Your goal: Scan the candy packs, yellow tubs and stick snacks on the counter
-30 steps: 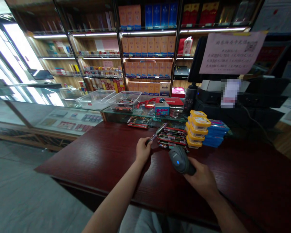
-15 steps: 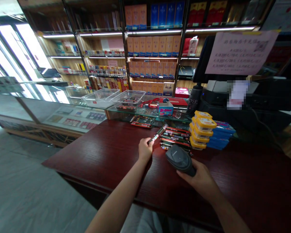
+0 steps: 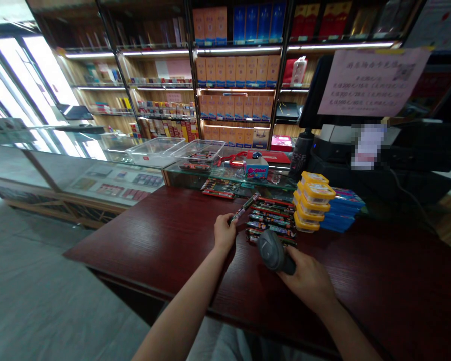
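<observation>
My left hand [image 3: 224, 233] is closed on a thin flat packet [image 3: 243, 208], holding it tilted up and to the right above the dark red wooden counter [image 3: 161, 235]. My right hand [image 3: 310, 278] grips a dark grey barcode scanner [image 3: 271, 249], its head turned left toward the packet. Just behind the scanner lies a spread of similar red and green packets [image 3: 272, 218] on the counter.
A stack of yellow-lidded tubs [image 3: 312, 200] and blue packs [image 3: 344, 205] stand right of the packets. Behind are a glass counter with clear plastic trays [image 3: 199, 149], a black till with a pink notice [image 3: 372, 80], and shelves of boxed goods [image 3: 235, 70].
The scanner has swung from pointing down to facing left toward the packet. My left hand stays almost still with the packet. The view shifted slightly between the first frame and the later ones.
</observation>
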### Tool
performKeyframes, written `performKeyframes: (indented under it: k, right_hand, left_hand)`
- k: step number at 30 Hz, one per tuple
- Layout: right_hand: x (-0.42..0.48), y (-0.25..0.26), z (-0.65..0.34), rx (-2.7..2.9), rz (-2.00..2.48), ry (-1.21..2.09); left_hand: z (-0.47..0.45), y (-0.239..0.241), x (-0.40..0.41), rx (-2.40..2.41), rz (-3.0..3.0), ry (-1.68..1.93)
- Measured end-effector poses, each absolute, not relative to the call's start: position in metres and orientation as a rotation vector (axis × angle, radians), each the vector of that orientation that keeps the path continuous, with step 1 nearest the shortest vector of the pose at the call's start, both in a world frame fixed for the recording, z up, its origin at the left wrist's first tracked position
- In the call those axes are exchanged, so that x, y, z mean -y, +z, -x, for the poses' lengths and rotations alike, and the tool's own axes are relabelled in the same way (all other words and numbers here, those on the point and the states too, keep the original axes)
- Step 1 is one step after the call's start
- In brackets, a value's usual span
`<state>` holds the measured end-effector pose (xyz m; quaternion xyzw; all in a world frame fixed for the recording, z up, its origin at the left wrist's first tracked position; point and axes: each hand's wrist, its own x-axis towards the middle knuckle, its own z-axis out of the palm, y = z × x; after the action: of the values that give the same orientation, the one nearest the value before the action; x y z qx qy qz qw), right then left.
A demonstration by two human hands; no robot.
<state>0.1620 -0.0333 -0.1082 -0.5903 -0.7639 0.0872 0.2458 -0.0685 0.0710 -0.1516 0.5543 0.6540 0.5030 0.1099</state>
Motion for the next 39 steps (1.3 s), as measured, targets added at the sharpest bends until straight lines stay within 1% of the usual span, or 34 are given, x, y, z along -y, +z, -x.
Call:
performKeyframes:
  k: [4, 13, 17, 20, 23, 25, 28, 32, 39]
  right_hand:
    - [0.031, -0.118, -0.160, 2.114, 1.635, 0.105]
    - [0.033, -0.129, -0.160, 2.160, 1.583, -0.008]
    - [0.037, -0.135, -0.162, 2.183, 1.561, -0.065]
    - [0.037, -0.140, -0.163, 2.171, 1.532, -0.076]
    - [0.036, -0.143, -0.163, 2.148, 1.538, -0.069]
    - [0.036, -0.144, -0.163, 2.139, 1.555, -0.078]
    - [0.036, -0.146, -0.164, 2.143, 1.544, -0.088]
    - [0.036, -0.148, -0.165, 2.163, 1.548, 0.005]
    - [0.031, -0.146, -0.166, 2.160, 1.641, 0.210]
  left_hand:
    - [0.069, -0.151, -0.070, -1.917, -1.645, 1.496]
    - [0.072, -0.159, -0.074, -1.896, -1.579, 1.567]
    - [0.086, -0.149, -0.080, -1.879, -1.580, 1.537]
    - [0.109, -0.131, -0.089, -2.013, -1.673, 1.451]
    - [0.141, -0.115, -0.101, -2.224, -1.862, 1.299]
    - [0.161, -0.109, -0.107, -2.276, -1.998, 1.197]
    - [0.185, -0.111, -0.115, -2.316, -2.121, 1.040]
    - [0.203, -0.116, -0.125, -2.363, -2.154, 0.862]
    - [0.196, -0.120, -0.144, -2.521, -2.156, 0.789]
